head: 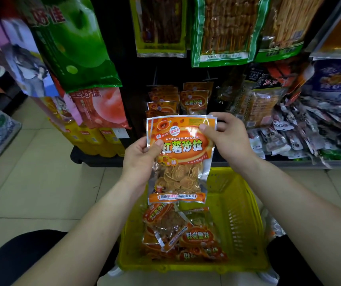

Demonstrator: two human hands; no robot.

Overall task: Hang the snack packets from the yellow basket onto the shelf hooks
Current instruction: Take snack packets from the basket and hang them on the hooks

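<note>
Orange snack packets (181, 162) stand upright — long axis vertical, header up — pinched by left hand (142, 155) and right hand (229, 137).

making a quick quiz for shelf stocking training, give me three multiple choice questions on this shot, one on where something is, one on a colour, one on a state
1. Where is the raised packet?
A. on a shelf hook
B. over the yellow basket
C. flat on the floor

2. What colour is most of its label?
A. orange
B. blue
C. purple

3. The yellow basket is:
A. empty
B. upside down
C. still holding packets

Answers:
1. B, it is held up above the basket's open top.
2. A, orange surrounds the printed name.
3. C, several matching packets lie in its bottom.
</note>
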